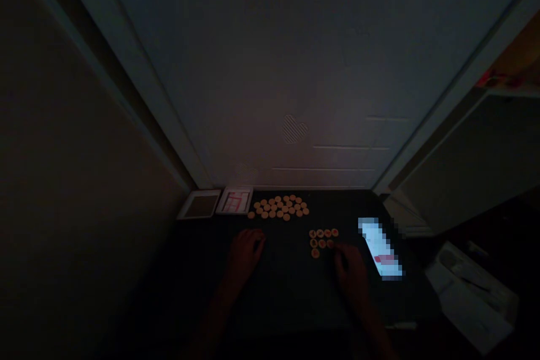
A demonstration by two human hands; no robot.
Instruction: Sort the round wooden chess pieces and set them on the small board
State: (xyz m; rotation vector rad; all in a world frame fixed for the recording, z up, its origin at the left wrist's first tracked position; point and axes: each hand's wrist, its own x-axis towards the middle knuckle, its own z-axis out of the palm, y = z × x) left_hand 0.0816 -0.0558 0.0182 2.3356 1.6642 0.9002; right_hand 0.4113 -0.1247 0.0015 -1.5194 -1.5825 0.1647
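In the dim head view, my left hand (247, 250) rests on the dark tabletop with its fingers curled in and thumb near the index finger. What lies inside them, if anything, is hidden. My right hand (351, 267) is closed, its fingertips at the edge of a round game piece (330, 243) with a reddish mark. That disc ends the middle row of a small group of marked discs (320, 233), set in rows of differing length. Farther back, left of this group, lies a loose cluster of pale round game pieces (279, 205) with no marks visible.
A lit phone (382, 250) lies right of my right hand. At the back left are a white tray (182, 215) and a white box (220, 207) with pink-and-white contents. A wall (270, 84) rises behind the table (287, 304). An open white box (472, 312) stands lower right.
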